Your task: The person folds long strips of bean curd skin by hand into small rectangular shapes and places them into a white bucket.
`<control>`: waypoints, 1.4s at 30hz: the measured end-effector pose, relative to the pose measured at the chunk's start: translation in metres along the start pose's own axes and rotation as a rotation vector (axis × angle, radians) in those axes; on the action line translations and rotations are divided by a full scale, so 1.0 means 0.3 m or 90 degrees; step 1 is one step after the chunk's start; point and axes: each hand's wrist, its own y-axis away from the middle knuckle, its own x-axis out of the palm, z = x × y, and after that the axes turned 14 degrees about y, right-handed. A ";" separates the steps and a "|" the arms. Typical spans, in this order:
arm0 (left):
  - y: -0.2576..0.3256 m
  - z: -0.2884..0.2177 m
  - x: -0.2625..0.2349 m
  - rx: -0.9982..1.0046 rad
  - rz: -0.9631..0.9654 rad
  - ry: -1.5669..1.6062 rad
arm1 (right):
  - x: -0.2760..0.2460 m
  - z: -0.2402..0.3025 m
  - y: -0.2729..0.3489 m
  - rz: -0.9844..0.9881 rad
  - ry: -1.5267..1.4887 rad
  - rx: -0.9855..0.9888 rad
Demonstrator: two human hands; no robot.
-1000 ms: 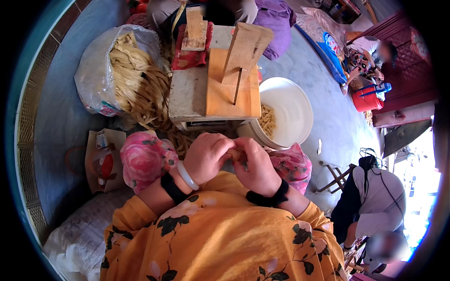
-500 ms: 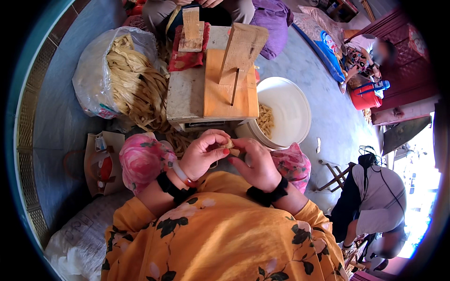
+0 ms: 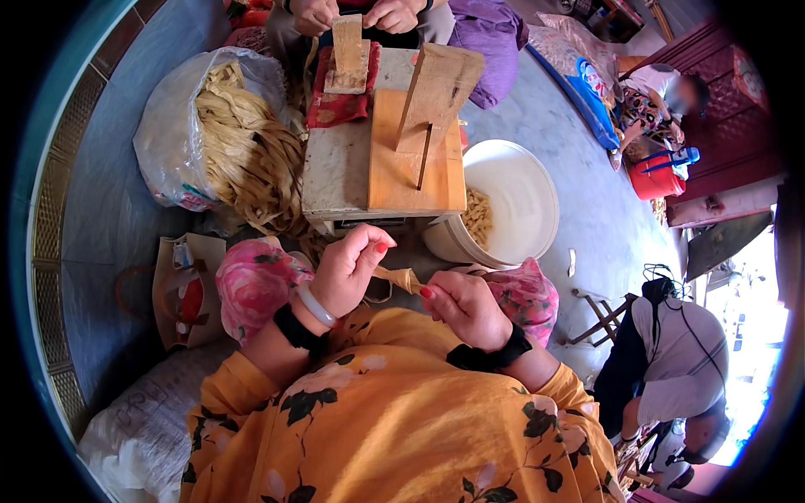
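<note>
My left hand (image 3: 348, 270) and my right hand (image 3: 464, 307) are held close in front of my chest, each pinching an end of one tan strip of dried leaf (image 3: 401, 277) stretched between them. Just beyond the hands stands a low wooden bench (image 3: 335, 172) with an upright wooden blade stand (image 3: 436, 92) on an orange board. A white bucket (image 3: 524, 201) with short cut pieces inside sits to the right of the bench. A clear plastic bag of long tan strips (image 3: 235, 142) lies to the left of it.
Another person's hands (image 3: 360, 12) rest on a second wooden block across the bench. A paper bag (image 3: 180, 289) lies on the floor at my left, a white sack (image 3: 126, 427) lower left. A person in a white top (image 3: 679, 352) bends at right, beside a folding stool (image 3: 599, 314).
My hands have drawn apart, and the strip that was bunched between them is now stretched out. The view has tilted a little toward the bench.
</note>
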 end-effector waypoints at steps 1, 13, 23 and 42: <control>0.003 0.002 0.004 -0.001 0.000 0.001 | -0.004 -0.001 0.008 0.026 0.003 0.014; 0.000 -0.024 0.004 0.151 0.068 -0.275 | -0.026 0.009 -0.017 -0.045 0.121 -0.235; -0.016 -0.049 -0.072 -0.301 0.255 0.672 | -0.065 -0.048 -0.040 -0.072 0.007 -0.062; -0.027 -0.028 -0.002 -0.416 0.384 0.473 | -0.048 0.028 -0.054 -0.220 0.447 -0.424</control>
